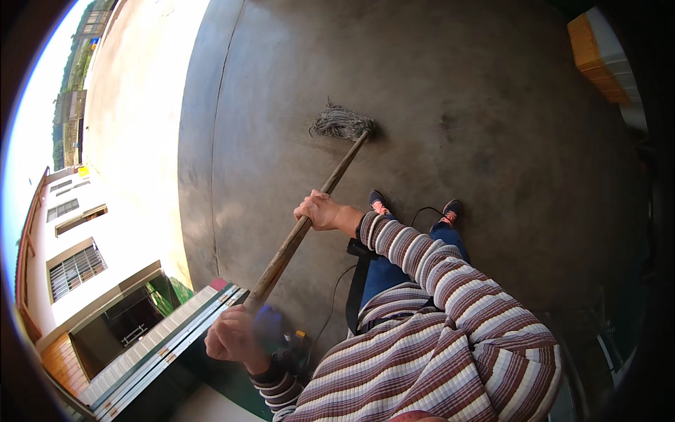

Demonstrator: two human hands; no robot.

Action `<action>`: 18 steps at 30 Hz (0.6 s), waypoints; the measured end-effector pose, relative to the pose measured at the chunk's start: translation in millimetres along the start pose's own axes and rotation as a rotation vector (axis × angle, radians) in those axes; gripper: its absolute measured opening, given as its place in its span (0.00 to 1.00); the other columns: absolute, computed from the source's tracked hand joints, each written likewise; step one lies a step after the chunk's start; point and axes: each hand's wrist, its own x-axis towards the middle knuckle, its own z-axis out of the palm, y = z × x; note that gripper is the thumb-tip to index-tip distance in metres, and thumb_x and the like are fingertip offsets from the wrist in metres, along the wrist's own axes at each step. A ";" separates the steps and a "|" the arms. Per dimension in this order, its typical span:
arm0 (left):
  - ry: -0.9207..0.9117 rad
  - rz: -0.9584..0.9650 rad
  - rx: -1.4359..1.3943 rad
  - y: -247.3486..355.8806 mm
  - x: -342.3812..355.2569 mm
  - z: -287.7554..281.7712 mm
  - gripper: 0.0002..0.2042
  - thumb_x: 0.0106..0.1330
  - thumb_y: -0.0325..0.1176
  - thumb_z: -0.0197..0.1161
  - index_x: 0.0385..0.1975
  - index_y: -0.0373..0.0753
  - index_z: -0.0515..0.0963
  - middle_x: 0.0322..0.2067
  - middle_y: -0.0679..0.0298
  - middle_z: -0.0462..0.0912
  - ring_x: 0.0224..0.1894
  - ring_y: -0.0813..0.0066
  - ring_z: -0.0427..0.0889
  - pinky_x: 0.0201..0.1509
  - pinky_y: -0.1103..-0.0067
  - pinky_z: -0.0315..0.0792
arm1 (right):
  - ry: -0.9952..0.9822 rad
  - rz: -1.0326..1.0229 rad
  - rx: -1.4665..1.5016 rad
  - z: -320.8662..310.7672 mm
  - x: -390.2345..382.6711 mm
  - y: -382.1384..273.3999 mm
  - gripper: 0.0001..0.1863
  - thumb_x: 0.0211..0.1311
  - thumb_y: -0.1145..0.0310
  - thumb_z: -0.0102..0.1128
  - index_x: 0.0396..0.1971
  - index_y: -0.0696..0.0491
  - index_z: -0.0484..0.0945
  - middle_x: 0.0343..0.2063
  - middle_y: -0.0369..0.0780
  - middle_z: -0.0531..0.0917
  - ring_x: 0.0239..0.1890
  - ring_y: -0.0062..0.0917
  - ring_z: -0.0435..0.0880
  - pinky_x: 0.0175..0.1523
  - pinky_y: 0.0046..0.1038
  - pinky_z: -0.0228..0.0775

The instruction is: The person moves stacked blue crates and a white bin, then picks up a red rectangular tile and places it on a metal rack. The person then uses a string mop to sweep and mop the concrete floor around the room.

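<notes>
A string mop with a long wooden handle point(280, 259) slants across the view from lower left to upper middle. Its grey, stringy head point(342, 122) lies on the concrete floor ahead of my feet. My right hand point(320, 209) is wrapped around the middle of the handle. Closer to my body on the left, my left hand point(232, 334) is closed at the handle's top end. Both arms wear striped sleeves.
Grey concrete floor point(450, 77) spreads ahead, with a seam and bright sunlit ground on the left. My shoes point(451, 209) stand behind the mop head, near a thin black cable point(330, 309). Metal rails point(165, 352) run at lower left; an orange-and-white stack point(598, 60) stands far right.
</notes>
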 end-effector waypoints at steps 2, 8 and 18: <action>0.096 -0.077 -0.048 9.7 -10.2 25.6 0.22 0.71 0.29 0.42 0.09 0.39 0.61 0.07 0.63 0.66 0.12 0.73 0.71 0.29 0.71 0.76 | 0.087 0.049 0.054 -9.5 -52.9 20.2 0.05 0.45 0.72 0.58 0.24 0.47 0.76 0.23 0.37 0.81 0.33 0.33 0.79 0.46 0.34 0.62; -0.222 -0.350 -0.301 55.6 -34.8 129.3 0.18 0.67 0.30 0.53 0.12 0.37 0.68 0.12 0.61 0.74 0.18 0.76 0.75 0.25 0.81 0.71 | 0.341 0.313 0.022 -35.5 -221.6 85.0 0.05 0.44 0.69 0.59 0.25 0.48 0.76 0.20 0.40 0.80 0.31 0.36 0.81 0.45 0.37 0.62; -1.199 0.054 0.153 109.2 -188.2 343.1 0.09 0.57 0.32 0.62 0.23 0.32 0.74 0.14 0.63 0.75 0.09 0.79 0.68 0.10 0.82 0.59 | 0.897 0.845 -0.206 -28.5 -539.4 176.7 0.07 0.37 0.72 0.63 0.21 0.46 0.78 0.21 0.38 0.79 0.33 0.36 0.79 0.42 0.39 0.63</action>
